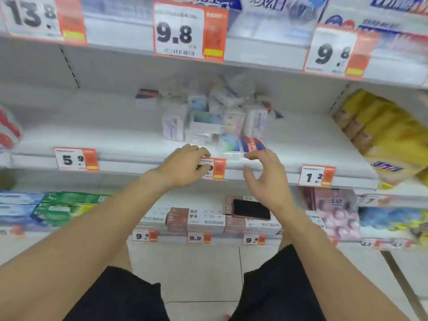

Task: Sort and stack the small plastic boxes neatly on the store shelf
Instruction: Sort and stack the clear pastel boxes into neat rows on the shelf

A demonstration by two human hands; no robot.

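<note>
White store shelf (92, 135) carries a jumbled heap of small plastic boxes (213, 114) near its middle, two lying at the front edge. Yellow packs (382, 135) fill its right end. Below the heap, the left hand (185, 165) and right hand (266, 174) hover before the shelf lip, fingers loosely curled and apart, holding nothing.

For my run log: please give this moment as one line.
left hand: open, empty | right hand: open, empty | small boxes: jumbled pile on shelf | stacking: not begun
</note>
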